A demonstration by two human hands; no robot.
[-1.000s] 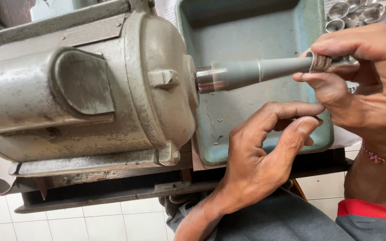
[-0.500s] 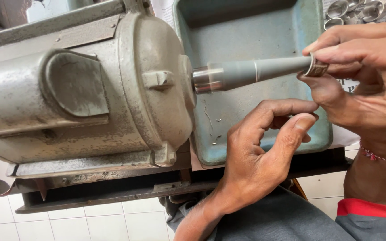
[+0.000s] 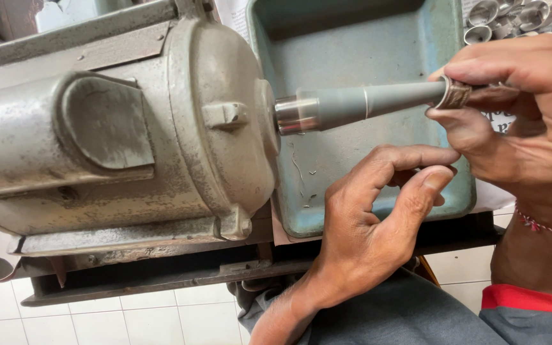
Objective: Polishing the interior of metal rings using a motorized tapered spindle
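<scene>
My right hand (image 3: 519, 121) is pinched on a small metal ring (image 3: 453, 94), thumb below and forefinger above, and the ring sits around the narrow end of the grey tapered spindle (image 3: 378, 102). That spindle sticks out sideways from the end of a worn grey electric motor (image 3: 116, 134), with a bright metal collar (image 3: 296, 115) where it meets the housing. My left hand (image 3: 372, 223) holds nothing: it hovers just under the spindle with the fingers loosely curled, thumb and forefinger tips near each other but not clearly touching, and it is apart from both the ring and the shaft.

Behind the spindle lies a blue-green metal tray (image 3: 378, 45), scuffed, with a few thin metal shavings on its floor. At the top right corner, beyond the tray, I can see a cluster of silvery rings (image 3: 519, 16). A red thread bracelet (image 3: 544, 225) circles my right wrist. The motor rests on a dark metal frame (image 3: 161, 275), and below it are white floor tiles (image 3: 129, 316).
</scene>
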